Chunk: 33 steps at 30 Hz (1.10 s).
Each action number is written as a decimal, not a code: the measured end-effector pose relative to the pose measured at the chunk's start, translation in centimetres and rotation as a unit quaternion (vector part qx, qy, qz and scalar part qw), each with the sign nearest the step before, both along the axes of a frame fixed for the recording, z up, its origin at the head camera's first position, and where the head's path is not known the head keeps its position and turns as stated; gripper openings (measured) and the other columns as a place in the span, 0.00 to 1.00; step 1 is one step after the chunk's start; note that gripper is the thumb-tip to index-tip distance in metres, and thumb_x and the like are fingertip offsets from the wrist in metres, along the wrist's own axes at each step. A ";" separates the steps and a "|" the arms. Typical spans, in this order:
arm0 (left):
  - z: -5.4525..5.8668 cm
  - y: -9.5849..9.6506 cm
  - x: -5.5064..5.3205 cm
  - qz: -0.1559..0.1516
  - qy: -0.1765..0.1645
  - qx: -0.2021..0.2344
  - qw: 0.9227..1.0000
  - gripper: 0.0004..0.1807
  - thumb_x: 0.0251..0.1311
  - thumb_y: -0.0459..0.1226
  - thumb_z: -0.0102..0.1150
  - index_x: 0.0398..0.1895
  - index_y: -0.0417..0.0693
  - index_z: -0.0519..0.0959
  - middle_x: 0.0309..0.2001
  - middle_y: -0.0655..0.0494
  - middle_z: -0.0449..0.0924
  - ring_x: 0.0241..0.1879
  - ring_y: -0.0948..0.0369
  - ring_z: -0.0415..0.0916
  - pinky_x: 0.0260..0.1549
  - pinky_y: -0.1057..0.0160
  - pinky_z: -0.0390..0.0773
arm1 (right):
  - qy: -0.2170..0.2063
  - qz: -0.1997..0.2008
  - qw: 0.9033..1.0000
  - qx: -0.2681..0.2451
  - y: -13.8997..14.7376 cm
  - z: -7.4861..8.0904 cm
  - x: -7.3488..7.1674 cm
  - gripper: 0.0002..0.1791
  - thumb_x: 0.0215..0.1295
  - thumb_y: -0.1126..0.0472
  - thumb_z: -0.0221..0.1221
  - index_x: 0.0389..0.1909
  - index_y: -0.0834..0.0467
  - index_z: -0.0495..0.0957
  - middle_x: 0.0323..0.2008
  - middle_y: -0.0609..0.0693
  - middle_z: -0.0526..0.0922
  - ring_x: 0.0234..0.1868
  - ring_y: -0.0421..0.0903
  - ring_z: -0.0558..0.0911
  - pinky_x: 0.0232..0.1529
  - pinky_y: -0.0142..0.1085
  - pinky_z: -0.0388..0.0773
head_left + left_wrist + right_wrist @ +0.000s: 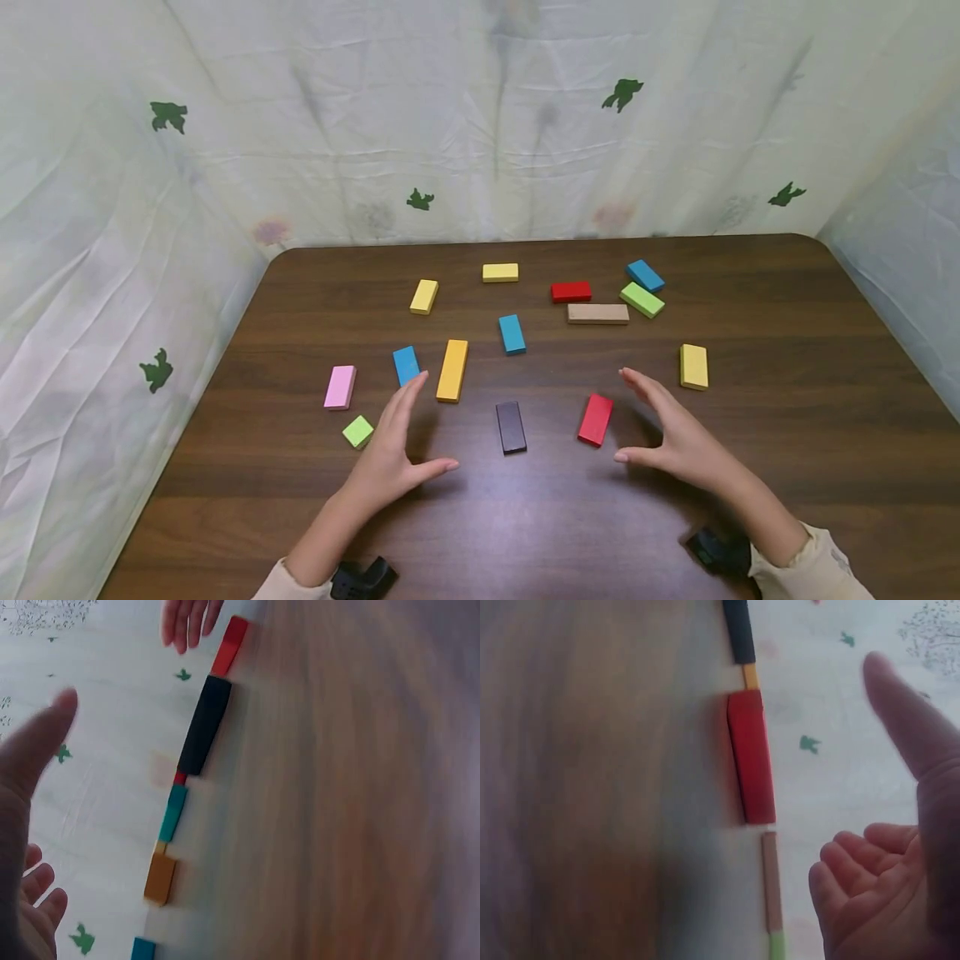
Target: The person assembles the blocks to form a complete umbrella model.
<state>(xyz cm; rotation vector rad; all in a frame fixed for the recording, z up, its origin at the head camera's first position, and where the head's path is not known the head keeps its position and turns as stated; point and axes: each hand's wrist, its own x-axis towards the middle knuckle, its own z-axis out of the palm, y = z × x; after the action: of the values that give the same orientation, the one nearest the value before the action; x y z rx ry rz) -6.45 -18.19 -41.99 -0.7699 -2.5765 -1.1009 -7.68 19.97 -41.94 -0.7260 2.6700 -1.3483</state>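
Observation:
My left hand point(388, 457) hovers over the left part of the table, thumb spread from the fingers and nothing in it. Its fingertips overlap the lower end of a blue block point(406, 365), with an orange block point(452, 372) just to their right. A small green block point(358, 432) and a pink block point(341, 387) lie to its left. Across from it my right hand point(678, 446) is likewise spread and holds nothing. Just left of its fingers lies a red block point(596, 420). Between the two hands rests a black block point(512, 428), flat on the table.
Farther back on the brown table point(787, 333) lie two yellow blocks point(500, 273), a blue block point(512, 334), and a red block point(571, 292) near a tan block point(597, 314). A green block point(642, 300) adjoins another blue one point(645, 276). One yellow block point(693, 367) sits at right. White curtains point(480, 125) surround the table.

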 end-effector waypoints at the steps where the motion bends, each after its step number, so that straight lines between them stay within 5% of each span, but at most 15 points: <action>1: -0.1 0.2 0.0 -0.001 -0.006 0.002 1.000 0.59 0.34 0.49 0.73 0.68 0.42 0.48 0.66 0.49 0.52 0.64 0.54 0.50 0.59 0.58 0.54 | -0.003 0.000 1.000 0.002 -0.1 -0.2 0.0 0.54 0.40 0.51 0.71 0.67 0.55 0.50 0.64 0.53 0.57 0.63 0.51 0.59 0.55 0.19 0.51; 8: -0.7 1.4 0.2 -0.008 -0.045 -0.011 0.999 0.57 0.35 0.45 0.74 0.68 0.43 0.49 0.65 0.48 0.53 0.64 0.55 0.50 0.56 0.49 0.57 | -0.006 0.005 1.000 0.008 -0.9 -1.3 0.0 0.52 0.42 0.48 0.70 0.66 0.57 0.52 0.63 0.51 0.59 0.62 0.49 0.61 0.55 0.18 0.51; 17: -1.4 2.3 0.3 -0.015 -0.057 -0.032 0.998 0.54 0.38 0.46 0.72 0.67 0.43 0.52 0.63 0.48 0.57 0.63 0.56 0.53 0.57 0.52 0.58 | 0.004 0.002 1.000 0.025 -1.6 -2.0 -0.1 0.49 0.43 0.49 0.69 0.64 0.62 0.56 0.60 0.52 0.63 0.59 0.47 0.64 0.56 0.21 0.54; 25: -1.8 3.3 -0.2 -0.022 -0.082 -0.060 0.995 0.50 0.42 0.50 0.69 0.66 0.41 0.54 0.63 0.50 0.59 0.62 0.59 0.54 0.57 0.55 0.59 | -0.008 -0.021 0.999 0.038 -2.0 -2.2 -0.1 0.45 0.46 0.50 0.68 0.62 0.62 0.58 0.58 0.54 0.64 0.56 0.48 0.67 0.53 0.42 0.65; 33: -2.1 4.5 -0.8 -0.039 -0.088 -0.077 0.992 0.47 0.45 0.50 0.67 0.64 0.39 0.57 0.61 0.47 0.60 0.61 0.55 0.56 0.56 0.54 0.60 | 0.016 -0.034 0.998 0.050 -2.2 -2.4 -0.2 0.41 0.46 0.51 0.68 0.59 0.65 0.62 0.56 0.58 0.65 0.53 0.51 0.69 0.52 0.45 0.66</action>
<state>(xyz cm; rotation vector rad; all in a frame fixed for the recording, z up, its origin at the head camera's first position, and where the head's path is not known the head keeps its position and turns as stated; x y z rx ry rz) -7.20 -13.70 -44.04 -0.8493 -2.8303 -1.0435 -7.84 17.78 -44.31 -0.6587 2.7875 -1.2165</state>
